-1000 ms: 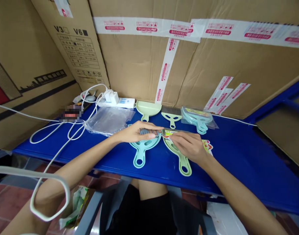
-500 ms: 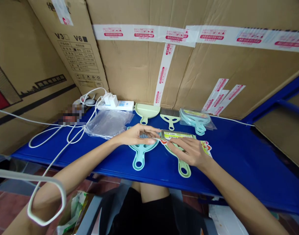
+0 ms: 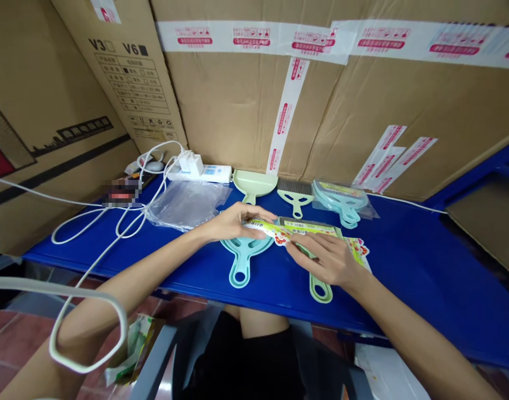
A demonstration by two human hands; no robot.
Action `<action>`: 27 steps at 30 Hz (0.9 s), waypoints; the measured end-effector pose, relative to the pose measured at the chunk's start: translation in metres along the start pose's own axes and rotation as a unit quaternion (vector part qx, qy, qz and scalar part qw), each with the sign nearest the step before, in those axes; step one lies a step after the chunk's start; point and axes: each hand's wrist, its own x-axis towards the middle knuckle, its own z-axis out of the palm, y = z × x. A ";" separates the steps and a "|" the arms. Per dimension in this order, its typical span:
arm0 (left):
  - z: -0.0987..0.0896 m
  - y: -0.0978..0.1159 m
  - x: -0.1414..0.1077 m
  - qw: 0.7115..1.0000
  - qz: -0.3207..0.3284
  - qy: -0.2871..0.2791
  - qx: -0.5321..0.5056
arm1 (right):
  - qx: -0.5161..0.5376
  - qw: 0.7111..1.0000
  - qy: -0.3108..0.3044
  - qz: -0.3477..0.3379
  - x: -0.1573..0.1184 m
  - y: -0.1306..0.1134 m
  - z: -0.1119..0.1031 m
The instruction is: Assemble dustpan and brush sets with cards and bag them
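A yellow-green printed card is gripped at its left part by my left hand, above a light blue dustpan and brush set. The fingertips of my right hand pinch the card's right end. Beneath my right hand lies a green set with another printed label across it. More printed cards stick out beyond my right wrist. Farther back are a green dustpan, a green brush and a blue set in clear plastic.
Clear plastic bags lie on the blue table at the left. Behind them is a white power strip with plugs. White cables loop over the left side. Large cardboard stands along the back.
The card has turned its printed face into view between my hands, where before it showed mostly edge-on. The camera view has shifted slightly.
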 end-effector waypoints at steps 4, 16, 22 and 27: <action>-0.003 -0.001 0.000 0.998 0.024 0.033 0.051 | -0.021 1.000 0.007 0.020 -0.003 0.002 0.005; -0.005 0.003 -0.001 0.996 0.059 0.054 0.051 | 0.004 0.999 0.018 0.044 0.001 0.002 0.007; -0.005 -0.004 0.000 0.990 0.064 0.068 0.105 | 0.027 0.995 0.038 0.084 -0.003 0.004 0.010; -0.012 -0.007 0.000 0.978 0.107 0.061 0.171 | 0.057 0.990 0.043 0.122 -0.005 0.008 0.017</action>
